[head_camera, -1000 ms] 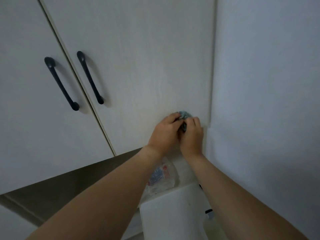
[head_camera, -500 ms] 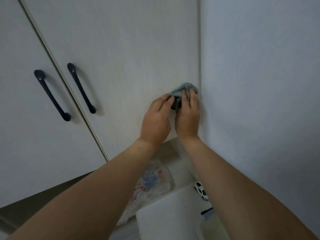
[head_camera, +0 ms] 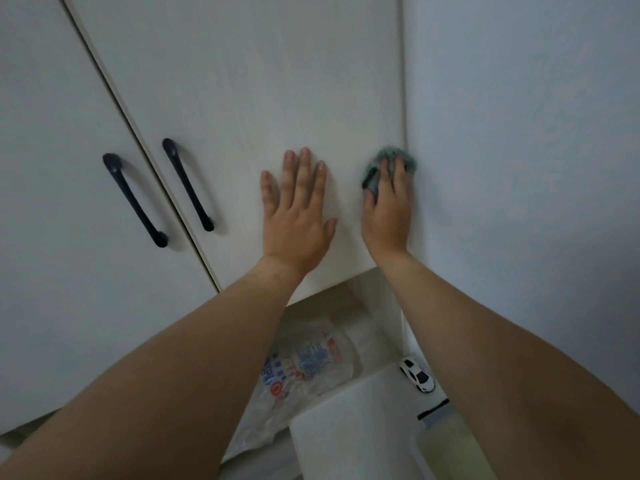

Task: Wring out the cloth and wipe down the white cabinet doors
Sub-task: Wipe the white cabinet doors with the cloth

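My arms are bare from wrist to elbow, no sleeve reaching them. My left hand point(head_camera: 294, 216) and right hand point(head_camera: 386, 213) wear nothing.

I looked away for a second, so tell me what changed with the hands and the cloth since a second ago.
The left hand let go of the cloth and now lies flat with spread fingers on the right cabinet door. The right hand alone presses the cloth, higher up the door by the wall. The cloth is still on that door's right edge; the doors remain closed.
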Motion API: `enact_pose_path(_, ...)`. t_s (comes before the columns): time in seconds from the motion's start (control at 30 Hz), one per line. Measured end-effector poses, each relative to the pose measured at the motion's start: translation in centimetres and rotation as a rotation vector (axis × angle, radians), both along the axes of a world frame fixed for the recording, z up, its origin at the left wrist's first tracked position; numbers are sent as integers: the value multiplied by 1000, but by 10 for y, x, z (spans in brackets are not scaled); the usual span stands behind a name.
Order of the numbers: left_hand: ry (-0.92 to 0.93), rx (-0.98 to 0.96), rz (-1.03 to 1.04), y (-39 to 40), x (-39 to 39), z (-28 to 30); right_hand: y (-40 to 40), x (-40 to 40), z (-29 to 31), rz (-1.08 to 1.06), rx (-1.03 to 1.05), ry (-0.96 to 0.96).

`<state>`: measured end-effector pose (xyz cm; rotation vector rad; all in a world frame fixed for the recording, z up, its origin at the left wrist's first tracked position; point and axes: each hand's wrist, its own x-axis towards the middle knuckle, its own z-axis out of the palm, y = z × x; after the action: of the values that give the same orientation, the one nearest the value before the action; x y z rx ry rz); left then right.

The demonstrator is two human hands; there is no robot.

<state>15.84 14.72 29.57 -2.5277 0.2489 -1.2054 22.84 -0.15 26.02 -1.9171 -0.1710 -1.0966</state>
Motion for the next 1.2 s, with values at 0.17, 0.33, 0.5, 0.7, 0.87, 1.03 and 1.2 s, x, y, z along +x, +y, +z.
enact_pose_path(0.17,14,23,32,3,2,-2,33,-35,-80,-102,91,373)
enact_pose_path(0.33,18,14,14,2,6,-3,42,-22,-25,-61,-40,99)
enact_pose_path(0.5,18,-2,8,0,6,-3,10,0,-32,-185,114,317)
enact_pose_path(0.7,77,-13,-37,3,-5,1,7,-40,-66,18,217,579)
enact_pose_path(0.87,123,-269,-353,7,-28,-14,-2,-86,-47,228,426,596)
enact_pose_path(1.03,552,-806,-513,6,-58,-61,8,-144,-45,334,384,631)
enact_pose_path(1.2,895,-1101,-675,7,-72,-86,28,-182,-64,221,232,607)
